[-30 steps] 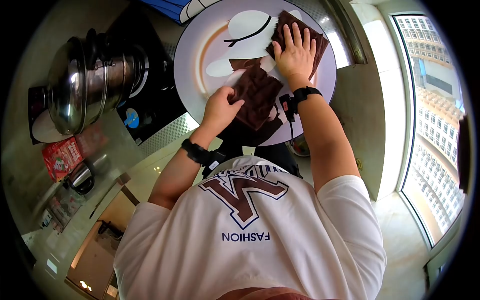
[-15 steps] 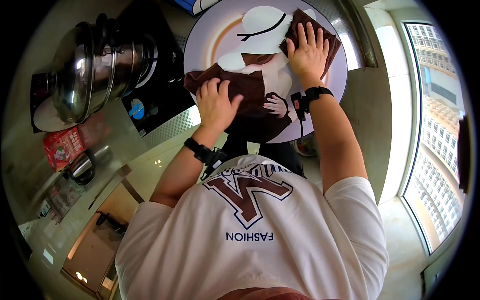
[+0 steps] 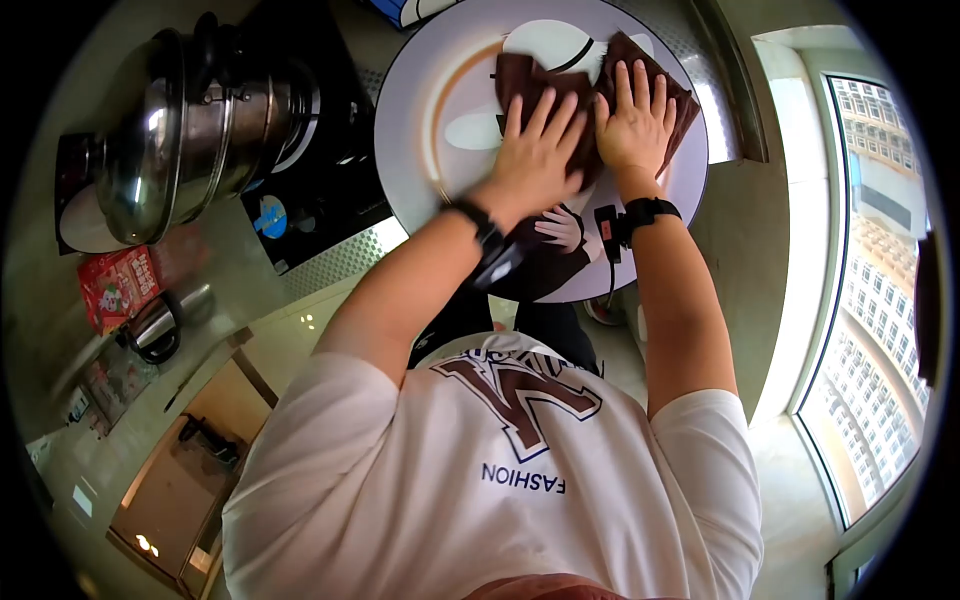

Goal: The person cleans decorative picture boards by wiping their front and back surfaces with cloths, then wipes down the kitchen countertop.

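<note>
On a round board [image 3: 405,130] printed with a figure in a white hat lie two dark brown cloths. My left hand [image 3: 540,150] is spread over the left cloth [image 3: 518,80], its fingers apart and slightly blurred. The right cloth [image 3: 625,52] is under my right hand [image 3: 637,125], which rests flat with fingers spread. Both hands are close together near the upper right of the board. Each wrist wears a black band with a small device.
A large steel pot [image 3: 150,140] lies left of the board, by a black cooktop [image 3: 330,200]. Below the pot are a red packet [image 3: 118,288] and a metal kettle [image 3: 155,335]. A window [image 3: 880,270] is at the right.
My left hand has moved up and to the right with the left cloth, closer to my right hand. The right hand stays spread on its cloth. The whole view has shifted slightly.
</note>
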A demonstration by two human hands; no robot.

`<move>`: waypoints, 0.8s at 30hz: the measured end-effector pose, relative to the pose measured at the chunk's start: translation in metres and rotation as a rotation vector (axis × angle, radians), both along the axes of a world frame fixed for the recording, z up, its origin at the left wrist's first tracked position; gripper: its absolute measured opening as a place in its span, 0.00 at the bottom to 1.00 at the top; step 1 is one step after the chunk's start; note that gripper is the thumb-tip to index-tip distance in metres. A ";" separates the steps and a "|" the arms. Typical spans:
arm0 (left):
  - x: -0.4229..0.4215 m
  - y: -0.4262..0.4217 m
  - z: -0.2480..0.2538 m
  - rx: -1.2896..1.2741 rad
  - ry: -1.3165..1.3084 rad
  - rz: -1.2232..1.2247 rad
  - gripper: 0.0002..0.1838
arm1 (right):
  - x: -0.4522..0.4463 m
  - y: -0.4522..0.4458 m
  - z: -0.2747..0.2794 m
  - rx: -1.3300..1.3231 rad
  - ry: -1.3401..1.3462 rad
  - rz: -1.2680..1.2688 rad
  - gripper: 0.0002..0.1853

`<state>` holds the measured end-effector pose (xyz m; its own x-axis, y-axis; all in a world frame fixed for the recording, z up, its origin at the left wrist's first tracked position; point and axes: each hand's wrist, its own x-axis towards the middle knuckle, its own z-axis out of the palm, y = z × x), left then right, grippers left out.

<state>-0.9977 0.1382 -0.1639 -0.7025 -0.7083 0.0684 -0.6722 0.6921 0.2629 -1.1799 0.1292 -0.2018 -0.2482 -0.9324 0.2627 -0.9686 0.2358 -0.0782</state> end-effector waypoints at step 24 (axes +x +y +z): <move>0.117 0.012 0.014 0.142 -0.198 -0.049 0.47 | 0.003 0.001 0.010 -0.010 -0.068 0.001 0.33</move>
<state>-0.8802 0.1506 -0.1501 -0.7261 -0.6658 -0.1719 -0.6869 0.6908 0.2257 -1.1771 0.1305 -0.1920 -0.2649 -0.9301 0.2544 -0.9613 0.2338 -0.1460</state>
